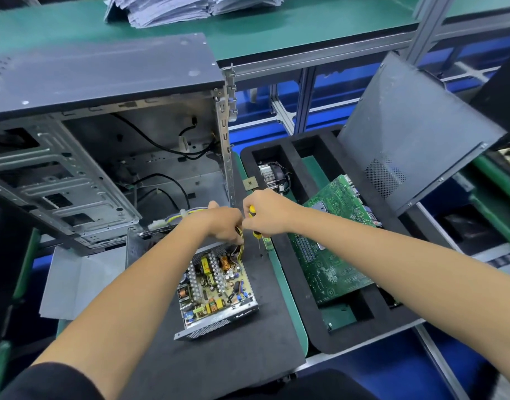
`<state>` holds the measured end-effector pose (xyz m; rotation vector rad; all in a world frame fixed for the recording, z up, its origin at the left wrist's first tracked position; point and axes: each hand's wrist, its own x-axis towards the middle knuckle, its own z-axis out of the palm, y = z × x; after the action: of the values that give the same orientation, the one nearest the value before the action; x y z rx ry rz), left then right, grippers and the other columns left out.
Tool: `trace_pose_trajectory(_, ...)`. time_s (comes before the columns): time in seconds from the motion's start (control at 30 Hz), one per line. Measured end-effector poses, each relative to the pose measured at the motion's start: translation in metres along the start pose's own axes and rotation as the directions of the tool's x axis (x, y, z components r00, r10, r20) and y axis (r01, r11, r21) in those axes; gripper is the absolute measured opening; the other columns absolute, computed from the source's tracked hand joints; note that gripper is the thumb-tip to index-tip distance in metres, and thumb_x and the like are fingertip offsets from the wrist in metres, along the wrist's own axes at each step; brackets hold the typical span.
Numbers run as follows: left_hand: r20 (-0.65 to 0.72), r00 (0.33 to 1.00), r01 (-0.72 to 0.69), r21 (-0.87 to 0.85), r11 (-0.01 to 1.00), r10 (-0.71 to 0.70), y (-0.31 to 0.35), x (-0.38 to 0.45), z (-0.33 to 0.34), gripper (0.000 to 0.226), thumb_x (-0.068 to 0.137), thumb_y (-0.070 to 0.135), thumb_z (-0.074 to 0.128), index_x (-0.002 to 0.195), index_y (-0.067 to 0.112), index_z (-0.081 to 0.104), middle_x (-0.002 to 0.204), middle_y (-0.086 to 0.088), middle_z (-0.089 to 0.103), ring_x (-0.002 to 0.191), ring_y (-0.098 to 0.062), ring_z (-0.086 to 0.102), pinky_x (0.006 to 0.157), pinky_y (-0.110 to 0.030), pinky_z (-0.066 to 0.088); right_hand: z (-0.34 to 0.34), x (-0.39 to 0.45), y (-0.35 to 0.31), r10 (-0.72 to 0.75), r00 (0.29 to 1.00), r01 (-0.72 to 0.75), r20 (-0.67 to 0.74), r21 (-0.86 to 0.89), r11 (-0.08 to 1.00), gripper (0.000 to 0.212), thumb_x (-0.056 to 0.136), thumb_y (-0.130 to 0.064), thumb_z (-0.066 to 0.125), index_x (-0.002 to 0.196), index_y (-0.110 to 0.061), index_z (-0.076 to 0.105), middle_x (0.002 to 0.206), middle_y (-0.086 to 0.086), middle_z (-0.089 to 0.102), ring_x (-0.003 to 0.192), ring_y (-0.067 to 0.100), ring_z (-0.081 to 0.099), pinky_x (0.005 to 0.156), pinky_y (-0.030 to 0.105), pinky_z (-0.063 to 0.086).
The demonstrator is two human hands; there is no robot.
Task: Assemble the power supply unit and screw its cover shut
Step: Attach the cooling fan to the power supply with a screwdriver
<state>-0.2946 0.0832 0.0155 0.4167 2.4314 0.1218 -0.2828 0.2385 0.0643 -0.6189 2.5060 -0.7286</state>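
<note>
Pinching the yellow wires (240,241) with our left hand (223,223), right hand (266,215) clasping the screwdriver (254,226) upright, we keep the open power supply unit (216,287) just below both.

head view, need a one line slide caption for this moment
Left hand gathers the wire bundle of the open power supply unit while the right hand holds a yellow-handled screwdriver.

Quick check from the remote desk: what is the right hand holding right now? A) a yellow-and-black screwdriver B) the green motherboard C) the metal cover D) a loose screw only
A: the right hand is closed around a yellow-and-black screwdriver, its shaft pointing down beside the open power supply unit, while the left hand grips the unit's wire bundle.
</note>
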Motion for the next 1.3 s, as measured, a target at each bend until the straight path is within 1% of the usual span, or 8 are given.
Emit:
trace_pose_trajectory(0.13,-0.127,0.986,-0.092,0.136,0.986,0.11,0.002,-0.01,0.0,0.02,0.085,0.037,0.068,0.077,0.021,0.06,0.074,0.008,0.057,0.085,-0.021,0.041,0.072,-0.037,0.016,-0.003,0.0,-0.002,-0.003,1.0,0.003,-0.011,-0.003,1.0,0.01,0.083,-0.012,0.057,0.077,-0.004,0.059,0.082,0.032,0.066,0.049,0.032,0.048,0.052,0.026,0.038)
trace_pose_trajectory(0.27,-0.176,0.973,-0.115,0.209,0.971,0.153,-0.002,-0.024,0.0,0.021,0.08,0.041,0.072,0.075,0.027,0.057,0.071,0.009,0.056,0.077,-0.017,0.039,0.083,-0.036,0.028,0.001,0.004,-0.006,0.019,0.999,-0.019,-0.028,0.011,1.0,0.009,0.081,-0.012,0.057,0.074,-0.008,0.056,0.073,0.033,0.064,0.048,0.023,0.044,0.054,0.027,0.038)
trace_pose_trajectory(0.37,-0.273,0.938,-0.145,0.251,0.957,0.214,-0.002,-0.034,0.006,0.011,0.081,0.024,0.066,0.077,0.017,0.058,0.069,0.003,0.056,0.071,-0.02,0.038,0.07,-0.034,0.017,0.006,0.007,-0.01,0.039,0.999,-0.039,-0.03,-0.002,0.999,0.008,0.081,-0.013,0.057,0.075,-0.009,0.055,0.056,0.018,0.049,0.049,0.022,0.045,0.053,0.027,0.038)
trace_pose_trajectory(0.5,-0.372,0.902,-0.141,0.232,0.963,0.222,0.0,-0.043,0.02,0.009,0.078,0.008,0.054,0.08,0.015,0.058,0.08,0.002,0.06,0.07,-0.02,0.042,0.074,-0.029,0.026,0.01,0.009,-0.013,0.05,0.998,-0.051,-0.047,-0.027,0.998,0.009,0.08,-0.015,0.058,0.077,-0.006,0.058,0.058,0.017,0.059,0.049,0.021,0.048,0.051,0.028,0.042)
trace_pose_trajectory(0.7,-0.394,0.906,-0.203,-0.079,0.976,0.156,-0.022,-0.062,0.023,0.023,0.078,0.044,0.075,0.08,0.021,0.073,0.076,0.01,0.063,0.073,-0.012,0.058,0.064,-0.03,0.044,0.01,0.013,-0.015,0.068,0.994,-0.067,-0.089,0.01,0.998,0.024,0.083,-0.017,0.055,0.084,0.006,0.064,0.064,0.014,0.07,0.051,0.02,0.068,0.05,0.023,0.048)
trace_pose_trajectory(0.97,-0.337,0.929,-0.171,-0.035,0.985,0.15,-0.051,-0.073,0.035,0.027,0.08,0.042,0.073,0.071,0.017,0.068,0.072,0.013,0.053,0.075,-0.014,0.053,0.067,-0.03,0.04,0.022,0.012,-0.027,0.037,0.996,-0.033,-0.082,0.054,0.998,0.022,0.082,-0.015,0.054,0.085,0.005,0.062,0.066,0.016,0.07,0.047,0.017,0.062,0.05,0.023,0.051)
trace_pose_trajectory(1.13,-0.469,0.871,-0.227,-0.123,0.966,0.145,-0.042,-0.063,0.039,0.05,0.085,0.047,0.066,0.056,0.009,0.051,0.067,0.007,0.044,0.067,-0.015,0.046,0.065,-0.034,0.038,0.026,0.01,-0.031,0.017,0.993,-0.01,-0.118,0.061,0.998,0.012,0.083,-0.015,0.056,0.078,-0.004,0.057,0.068,0.015,0.07,0.05,0.019,0.059,0.06,0.033,0.054)
trace_pose_trajectory(1.3,-0.453,0.891,-0.183,-0.416,0.891,-0.029,-0.035,-0.051,0.054,0.025,0.084,0.041,0.068,0.086,0.025,0.048,0.081,0.007,0.059,0.072,-0.012,0.054,0.064,-0.029,0.042,0.028,0.008,-0.029,0.031,0.989,-0.021,-0.145,0.073,0.997,0.015,0.083,-0.015,0.056,0.087,-0.001,0.061,0.071,0.013,0.066,0.059,0.027,0.063,0.062,0.037,0.054)
